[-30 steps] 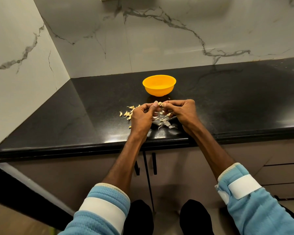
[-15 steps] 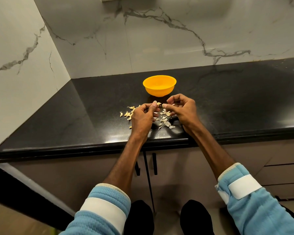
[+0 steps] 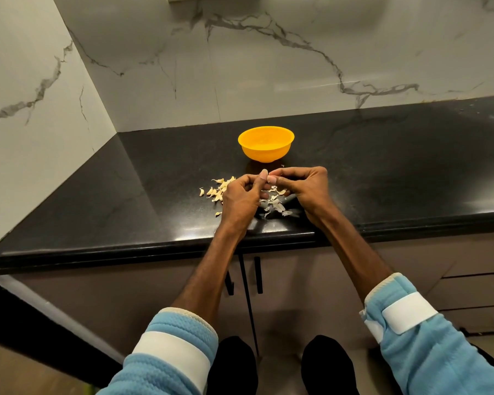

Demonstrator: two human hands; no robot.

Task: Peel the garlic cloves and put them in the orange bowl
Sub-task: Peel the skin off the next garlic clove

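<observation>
one clove point(image 3: 269, 180) — both hands point(image 3: 240, 196) point(image 3: 307, 189) pinching

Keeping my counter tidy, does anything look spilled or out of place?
Only peel scraps littering the counter between the left hand and right hand, which pinch a garlic clove. Pale pieces lie strewn left of them. The orange bowl stands upright.

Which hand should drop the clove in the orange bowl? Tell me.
Right, probably: the right hand lies nearer the orange bowl, pinching the garlic clove with the left hand, which sits farther back.

Black countertop point(image 3: 382, 166), veined marble walls point(image 3: 268, 67), brown cabinets point(image 3: 126, 295)
</observation>
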